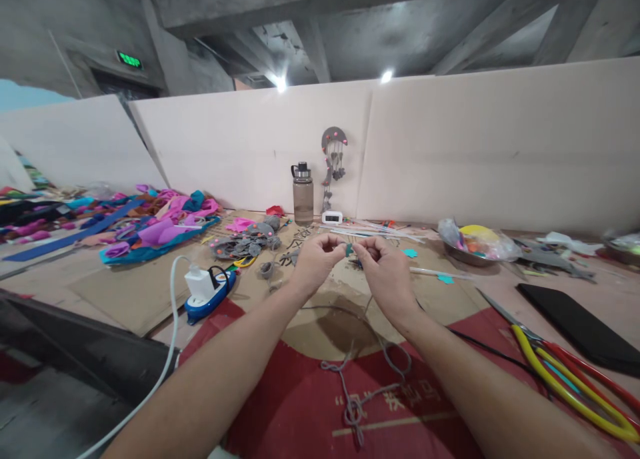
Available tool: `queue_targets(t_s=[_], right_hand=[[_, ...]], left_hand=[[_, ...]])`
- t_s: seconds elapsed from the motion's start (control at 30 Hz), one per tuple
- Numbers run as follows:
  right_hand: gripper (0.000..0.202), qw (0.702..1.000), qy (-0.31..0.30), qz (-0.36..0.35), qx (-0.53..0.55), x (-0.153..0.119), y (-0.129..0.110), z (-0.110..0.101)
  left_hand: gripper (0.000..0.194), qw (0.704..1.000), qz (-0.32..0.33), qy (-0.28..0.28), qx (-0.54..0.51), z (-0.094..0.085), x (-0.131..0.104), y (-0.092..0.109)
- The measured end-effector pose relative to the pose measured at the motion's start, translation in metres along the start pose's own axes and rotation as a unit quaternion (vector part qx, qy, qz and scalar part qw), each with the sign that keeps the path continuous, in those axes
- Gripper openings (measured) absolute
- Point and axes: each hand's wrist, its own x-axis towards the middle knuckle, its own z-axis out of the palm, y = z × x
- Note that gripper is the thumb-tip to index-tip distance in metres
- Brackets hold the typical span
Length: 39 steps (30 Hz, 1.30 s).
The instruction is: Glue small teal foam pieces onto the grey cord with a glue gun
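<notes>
- Red-and-brown cardboard (300, 406) lies nearest the camera, at 6 o'clock from the hands; the forearms (220, 372) cover parts of it, and its pale Chinese print is hard to read.
- Pale panels (475, 139) close off 12 o'clock, both ends cut off.
- Heaped cloth scraps (165, 219) crowd 9 to 10 o'clock.
- Scissors (523, 344) with yellow and red handles lie at 4 o'clock, beside a black slab (580, 326).
- Left hand (317, 262) and right hand (385, 269), centred: each grip is pinched shut at one small green piece, masking handwritten black characters behind.
- Power strip (210, 302), blue and white: 8 o'clock.
- Bottle (303, 199), upright: 11 o'clock.
- Green sign (130, 60), lit, lettering blurred: 10 o'clock.
- White digital clock (332, 218), 11 o'clock, digits too small to read.
- Green piece (349, 250), between the fingertips, mostly hidden.
</notes>
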Motion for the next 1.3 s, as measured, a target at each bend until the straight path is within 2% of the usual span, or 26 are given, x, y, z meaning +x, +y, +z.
queue_targets(t_s=[0.5, 0.83, 1.07, 1.3], right_hand=[[0.021, 1.0, -0.018, 0.003, -0.012, 0.002, 0.005, 0.001], [0.016, 0.992, -0.053, 0.052, 0.101, 0.003, 0.005, 0.007], [0.018, 0.986, -0.064, 0.093, 0.123, 0.004, 0.007, 0.009], [0.016, 0.983, -0.064, 0.098, 0.141, 0.004, 0.017, 0.015]], left_hand=[[0.016, 0.999, 0.008, -0.021, 0.028, 0.0, 0.0, 0.006], [0.019, 0.997, -0.026, -0.073, -0.007, -0.004, 0.0, 0.003], [0.019, 0.994, -0.051, -0.099, -0.007, -0.008, 0.003, 0.001], [0.023, 0.991, -0.074, -0.11, -0.006, -0.009, 0.004, -0.001]])
